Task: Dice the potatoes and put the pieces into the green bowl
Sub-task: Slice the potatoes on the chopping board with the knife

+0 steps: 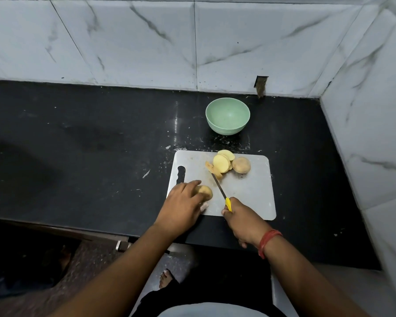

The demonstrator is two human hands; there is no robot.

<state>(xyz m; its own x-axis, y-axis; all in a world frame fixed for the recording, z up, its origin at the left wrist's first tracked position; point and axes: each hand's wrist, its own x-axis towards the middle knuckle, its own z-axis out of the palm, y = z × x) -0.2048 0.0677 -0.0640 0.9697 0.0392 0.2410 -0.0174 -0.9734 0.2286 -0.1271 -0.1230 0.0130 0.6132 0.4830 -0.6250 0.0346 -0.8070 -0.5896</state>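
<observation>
The grey cutting board (249, 193) lies flat on the black countertop (78, 145), its near edge close to the counter's front edge, which runs under both wrists. Left of the left hand (181, 207) the counter surface is open and bare well out to the frame edge. Right of the right hand (240, 219) a strip of counter runs to the marble side wall (370, 133), which closes that side. Beyond both hands, past the board's far edge, stands the green bowl (227, 116), upright, apart from the board and near the tiled back wall (146, 42); nothing shows inside it. The left hand rests at the board's near-left corner, fingers curled over an unpeeled potato (205, 192) and gripping it against the board; the board's handle slot (181, 175) lies just beyond its knuckles. The right hand is closed around the yellow handle of the knife (221, 191) at the board's near edge, a red thread band (268, 242) on its wrist. The blade points away from the hand and to the left, its tip reaching a cut potato piece (213, 170) ahead of the hand; whether the blade touches the board cannot be told. Farther ahead lie overlapping pale potato slices (222, 162), and just right of them, touching, a whole unpeeled potato (241, 165).
</observation>
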